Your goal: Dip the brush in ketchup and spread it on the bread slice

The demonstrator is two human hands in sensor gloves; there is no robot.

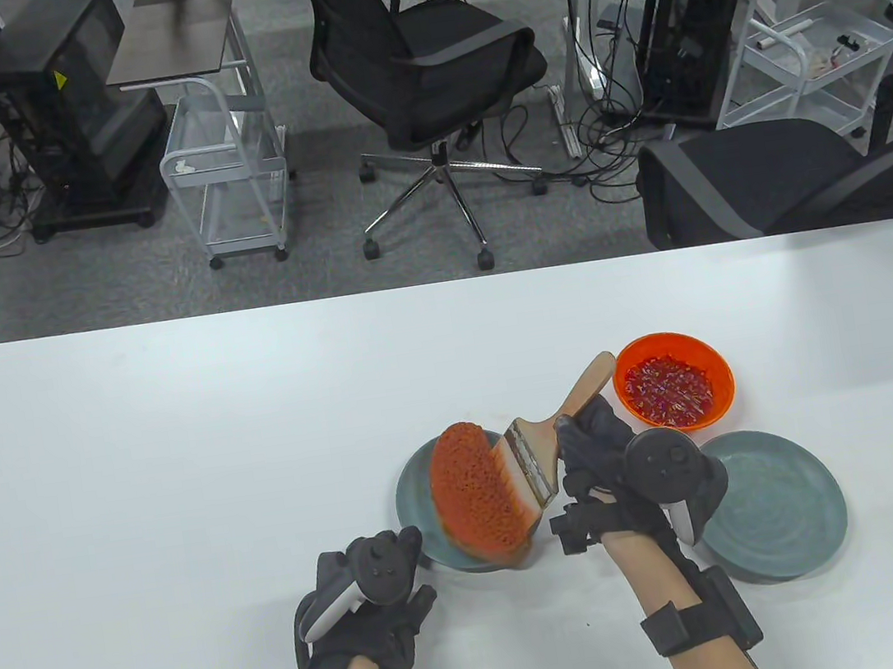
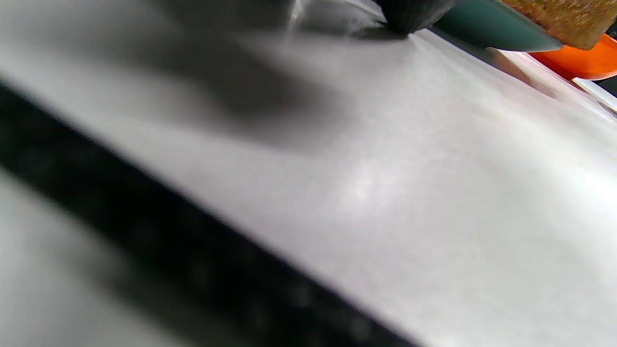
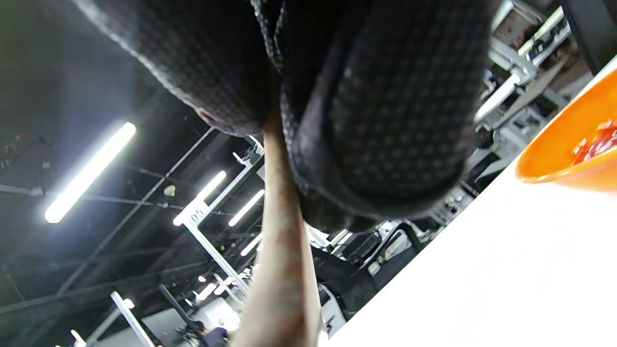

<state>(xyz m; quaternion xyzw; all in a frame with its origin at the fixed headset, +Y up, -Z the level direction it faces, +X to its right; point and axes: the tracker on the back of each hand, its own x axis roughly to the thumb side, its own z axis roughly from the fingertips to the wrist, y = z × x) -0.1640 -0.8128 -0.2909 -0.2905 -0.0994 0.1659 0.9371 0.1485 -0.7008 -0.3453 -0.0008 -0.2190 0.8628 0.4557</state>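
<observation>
A bread slice coated orange-red lies tilted on a blue-grey plate. My right hand grips the wooden handle of a flat brush, and its bristles press on the slice's right side. The handle shows between my gloved fingers in the right wrist view. An orange bowl of red ketchup stands just beyond my right hand. My left hand rests on the table at the plate's near left rim. One fingertip sits by the plate's edge; its other fingers are hidden.
A second blue-grey plate, empty, lies at the right under my right wrist. The table's far edge faces office chairs and carts. The orange bowl also shows in the left wrist view and the right wrist view.
</observation>
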